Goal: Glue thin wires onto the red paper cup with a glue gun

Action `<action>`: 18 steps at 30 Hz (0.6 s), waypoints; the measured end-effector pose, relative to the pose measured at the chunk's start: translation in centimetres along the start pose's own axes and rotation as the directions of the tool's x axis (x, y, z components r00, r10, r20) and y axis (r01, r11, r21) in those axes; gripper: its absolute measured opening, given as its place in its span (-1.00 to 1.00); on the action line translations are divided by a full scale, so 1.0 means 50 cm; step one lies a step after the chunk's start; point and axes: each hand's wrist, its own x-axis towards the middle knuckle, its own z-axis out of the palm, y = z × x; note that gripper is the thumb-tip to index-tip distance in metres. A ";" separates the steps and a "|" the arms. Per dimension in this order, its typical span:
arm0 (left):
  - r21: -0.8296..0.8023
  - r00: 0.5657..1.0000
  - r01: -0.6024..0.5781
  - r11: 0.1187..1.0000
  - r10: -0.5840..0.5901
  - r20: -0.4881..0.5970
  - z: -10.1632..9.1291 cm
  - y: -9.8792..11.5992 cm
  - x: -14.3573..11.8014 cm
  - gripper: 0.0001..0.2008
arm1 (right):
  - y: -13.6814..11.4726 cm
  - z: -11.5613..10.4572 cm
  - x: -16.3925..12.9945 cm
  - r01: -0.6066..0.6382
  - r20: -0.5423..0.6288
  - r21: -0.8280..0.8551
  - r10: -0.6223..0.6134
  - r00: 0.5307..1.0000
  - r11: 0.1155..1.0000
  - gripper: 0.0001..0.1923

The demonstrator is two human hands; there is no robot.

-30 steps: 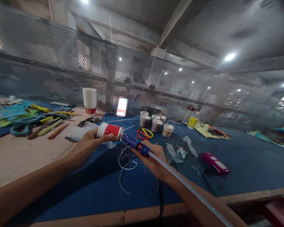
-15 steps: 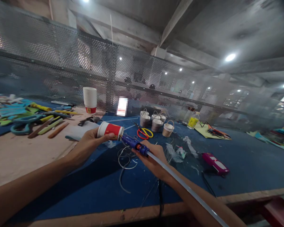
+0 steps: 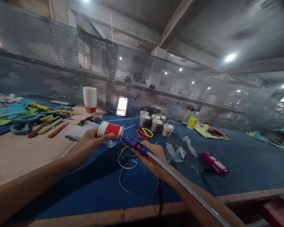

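Note:
My left hand [image 3: 86, 145] holds a red and white paper cup [image 3: 109, 129] on its side above the blue table mat [image 3: 239, 170]. In my right hand [image 3: 153, 159] is a blue glue gun [image 3: 134, 144] with a long clear glue stick [image 3: 186, 188] running back along my forearm. The gun's nozzle touches the cup's base end. A loose white cord [image 3: 124, 162] lies on the mat just below both hands.
A stack of paper cups [image 3: 89, 100] stands at the back left beside tools and blue scissors [image 3: 23, 124]. Red and yellow scissors [image 3: 144, 132], small wrapped cups with handles [image 3: 156, 122], a bottle [image 3: 192, 120] and a pink glue gun [image 3: 214, 163] lie beyond. A perforated metal screen [image 3: 61, 63] closes the back.

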 end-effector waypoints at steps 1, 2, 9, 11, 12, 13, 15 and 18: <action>0.001 1.000 0.000 1.000 0.000 -0.003 0.000 -0.002 0.001 -0.68 | 0.001 0.000 0.000 0.001 0.004 -0.003 -0.001 1.000 1.000 -0.76; 0.004 1.000 0.001 1.000 -0.001 -0.005 -0.001 -0.004 0.002 -0.70 | 0.002 0.000 -0.001 0.001 0.006 -0.006 -0.001 1.000 1.000 -0.76; 0.009 1.000 0.010 1.000 -0.010 0.000 0.001 0.000 0.000 -0.72 | 0.005 0.005 -0.001 -0.011 -0.002 -0.043 0.011 1.000 0.999 -0.75; 0.014 1.000 0.018 1.000 -0.018 0.003 0.001 0.002 -0.001 -0.72 | 0.007 0.006 -0.002 -0.007 -0.005 -0.053 0.007 1.000 0.999 -0.75; 0.019 1.000 0.021 1.000 -0.021 0.002 0.001 0.002 -0.001 -0.73 | 0.008 0.006 -0.002 -0.006 -0.005 -0.053 0.006 1.000 0.999 -0.75; 0.024 1.000 0.023 0.999 -0.023 0.001 0.001 0.003 -0.001 -0.73 | 0.010 0.006 -0.003 -0.005 -0.003 -0.050 0.005 1.000 0.999 -0.75; 0.027 1.000 0.021 0.999 -0.021 -0.001 0.001 0.003 -0.001 -0.75 | 0.012 0.007 -0.004 -0.007 0.002 -0.039 0.007 1.000 0.999 -0.76; 0.015 1.000 0.019 1.000 -0.019 0.009 0.002 0.004 -0.001 -0.76 | 0.013 0.007 -0.005 -0.012 0.001 -0.038 0.012 1.000 0.999 -0.77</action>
